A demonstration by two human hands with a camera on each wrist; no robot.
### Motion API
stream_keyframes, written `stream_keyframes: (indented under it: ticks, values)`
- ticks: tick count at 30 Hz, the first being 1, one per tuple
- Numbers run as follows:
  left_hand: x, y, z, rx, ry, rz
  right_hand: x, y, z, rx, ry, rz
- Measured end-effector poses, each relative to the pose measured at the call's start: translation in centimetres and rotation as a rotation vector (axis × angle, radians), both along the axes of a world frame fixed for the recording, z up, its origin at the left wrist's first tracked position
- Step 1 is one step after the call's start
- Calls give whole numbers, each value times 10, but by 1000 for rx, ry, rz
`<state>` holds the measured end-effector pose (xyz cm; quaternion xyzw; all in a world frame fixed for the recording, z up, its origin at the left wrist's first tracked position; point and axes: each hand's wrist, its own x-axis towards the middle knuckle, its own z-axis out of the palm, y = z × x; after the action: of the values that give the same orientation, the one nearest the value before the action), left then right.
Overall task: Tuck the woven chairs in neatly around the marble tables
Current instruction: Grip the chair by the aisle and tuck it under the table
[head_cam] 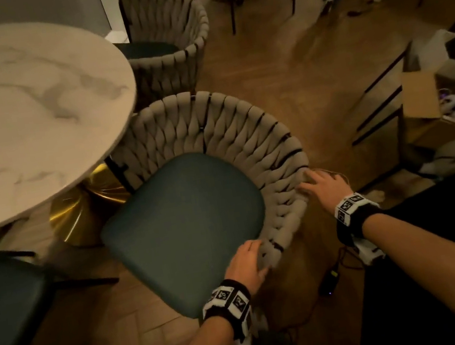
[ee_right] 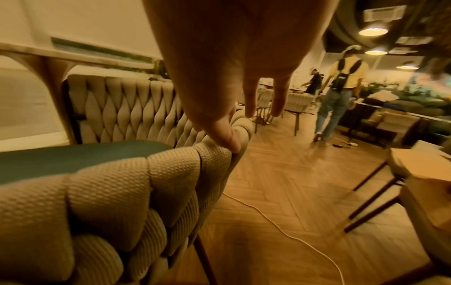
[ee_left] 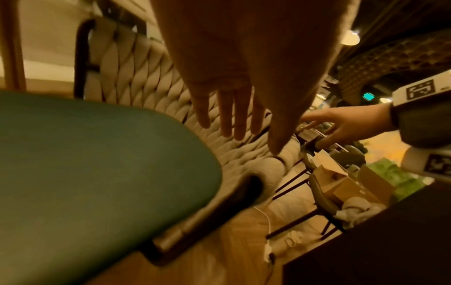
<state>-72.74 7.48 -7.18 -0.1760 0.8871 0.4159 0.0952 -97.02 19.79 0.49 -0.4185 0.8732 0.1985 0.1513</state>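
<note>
Both hands flat-fingered on woven chair (head_cam: pixel 215 141), left hand (ee_left: pixel 234 108), right hand (ee_right: pixel 234 108), thumb visible wrist-side only.

Woven chair (head_cam: pixel 215 144): back of thick padded cloth straps, beige-grey, knit-textured, matt; close-up in right wrist view shows fine ribbed weave. Seat pad (head_cam: pixel 187 227) teal, smooth, matt, prob. leatherette, can't confirm. Frame dark metal, thin legs. Marble table (head_cam: pixel 15 117): white top w/ grey veining, smooth, slight sheen. Table base (head_cam: pixel 82 208) brushed gold metal, glossy. Floor (head_cam: pixel 280 79) wood herringbone, satin finish. Cardboard box (head_cam: pixel 418 95) plain brown, matt.
</note>
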Motion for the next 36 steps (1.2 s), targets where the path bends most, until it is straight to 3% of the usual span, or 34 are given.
stream_keyframes:
  ticks: [4,10,15,20,31,34,36]
  values:
    - [-32,25,-17,163,-92,86,-25,-11,-21,13,-4,147]
    - [-59,23,-30,153,-100,-4,-36,-19,-49,211,-11,361]
    - [-54,24,-24,147,-141,-19,-34,-16,-49,192,51,433]
    - [-9,19,-20,121,-171,-139,15,7,-46,235,14,417]
    - [141,-17,6,48,-328,-354,198,45,-40,126,-140,246]
    - [165,-10,8,8,-282,-360,206,46,-32,156,-263,257]
    - [173,0,6,-7,-245,-341,191,41,-19,63,-395,194]
